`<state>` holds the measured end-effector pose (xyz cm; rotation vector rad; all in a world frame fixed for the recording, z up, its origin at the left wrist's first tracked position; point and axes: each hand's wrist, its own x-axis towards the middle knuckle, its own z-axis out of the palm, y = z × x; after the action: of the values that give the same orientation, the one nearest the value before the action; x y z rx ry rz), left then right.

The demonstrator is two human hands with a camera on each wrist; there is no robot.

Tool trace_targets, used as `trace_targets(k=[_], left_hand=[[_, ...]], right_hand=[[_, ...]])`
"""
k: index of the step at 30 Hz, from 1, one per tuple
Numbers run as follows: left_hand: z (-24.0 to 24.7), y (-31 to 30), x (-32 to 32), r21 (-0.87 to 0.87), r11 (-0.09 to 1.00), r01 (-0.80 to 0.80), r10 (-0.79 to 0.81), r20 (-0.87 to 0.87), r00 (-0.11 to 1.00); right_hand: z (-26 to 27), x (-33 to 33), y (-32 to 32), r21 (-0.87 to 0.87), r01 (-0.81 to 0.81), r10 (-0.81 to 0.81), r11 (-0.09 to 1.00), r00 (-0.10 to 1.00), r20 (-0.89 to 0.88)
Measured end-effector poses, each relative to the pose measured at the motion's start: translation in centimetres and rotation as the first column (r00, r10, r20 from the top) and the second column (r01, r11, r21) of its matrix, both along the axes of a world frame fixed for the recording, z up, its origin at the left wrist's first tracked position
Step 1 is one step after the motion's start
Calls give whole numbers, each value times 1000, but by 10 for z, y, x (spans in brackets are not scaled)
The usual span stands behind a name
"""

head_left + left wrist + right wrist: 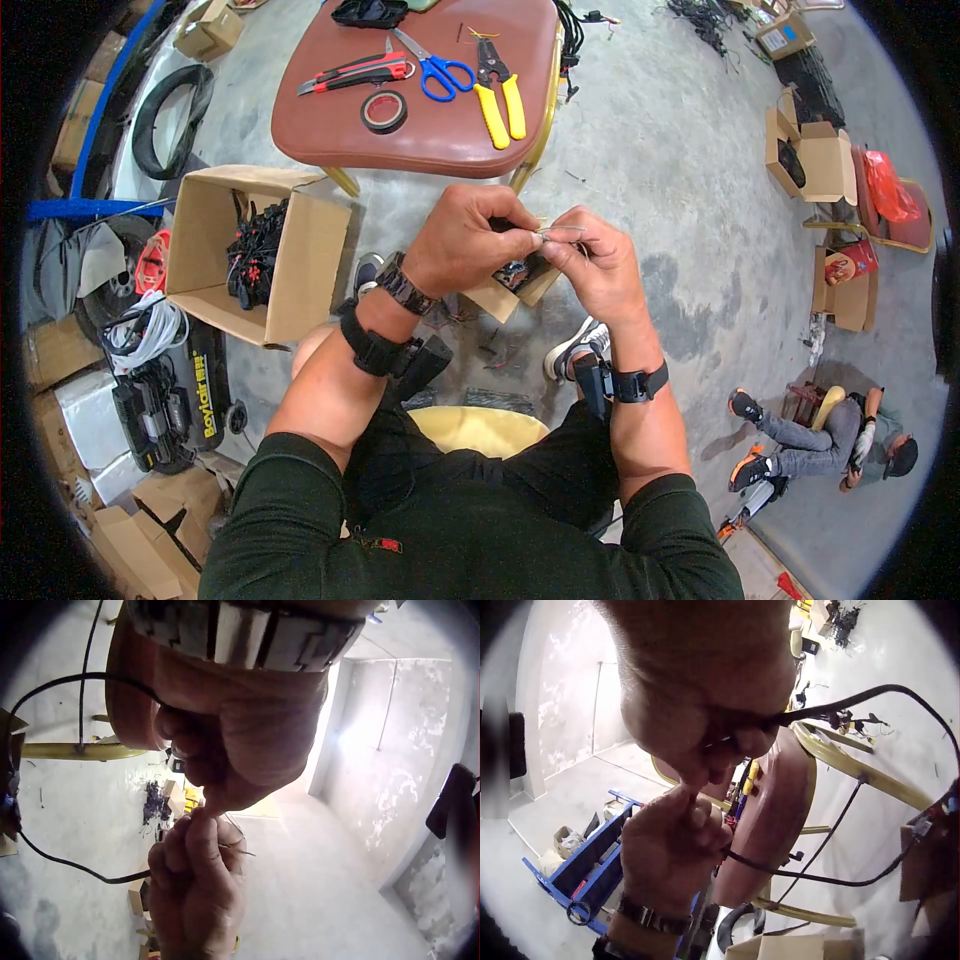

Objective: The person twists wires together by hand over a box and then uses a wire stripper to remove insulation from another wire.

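My left hand [465, 240] and right hand [603, 268] meet fingertip to fingertip in front of my body. Between their thumbs and forefingers they pinch thin wire strands [568, 228], whose loose ends stick out past the right fingers. A black cable [56, 680] runs from the curled fingers of the left hand, loops down and comes back into the right palm. The right wrist view shows the same black cable [855, 697] entering both hands. The pinched spot itself is mostly hidden by the fingertips.
A brown padded chair [420, 140] ahead bears blue scissors [440, 75], yellow-handled wire strippers [500, 100], a red-black utility knife [355, 75] and black tape [384, 112]. A cardboard box [310, 270] with black cables stands left. Another person [840, 440] sits at right.
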<state>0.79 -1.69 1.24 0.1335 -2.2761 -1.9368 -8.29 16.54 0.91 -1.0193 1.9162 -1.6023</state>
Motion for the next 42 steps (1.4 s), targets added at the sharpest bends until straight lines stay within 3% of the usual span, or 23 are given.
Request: trace_targets(k=[6,18,21,22,24,27,33,36,42], left_hand=[[2,-1,0,81,997,-19,10,99,995],[-18,2,-3,203,977,-62,11,241,971],[-14,4,-4,260,962,-80,2,287,958],[-11,4,-4,288,954,-86,-5,302,953],[-9,1,-7,382,917,-118,-24,347,937],[-8,-1,-6,442,888,-131,-49,373,926],[-9,-1,-2,428,904,-9,-136,307,942],[-10,1,-3,425,905,21,-154,281,947],[-13,0,-3,420,905,63,-177,239,955]], right_hand=[[5,1,-4,36,9,3,999,947,-320],[1,10,-6,51,24,-1,998,914,-405],[-10,4,-5,22,34,-27,999,962,-270],[-9,3,-3,72,41,-37,997,998,-48],[-6,2,3,168,16,-82,986,916,393],[5,0,2,121,15,-80,993,827,556],[-12,-5,7,-26,6,11,1000,772,636],[-9,-5,8,-34,-6,28,999,734,678],[-8,-5,6,27,2,-19,1000,781,624]])
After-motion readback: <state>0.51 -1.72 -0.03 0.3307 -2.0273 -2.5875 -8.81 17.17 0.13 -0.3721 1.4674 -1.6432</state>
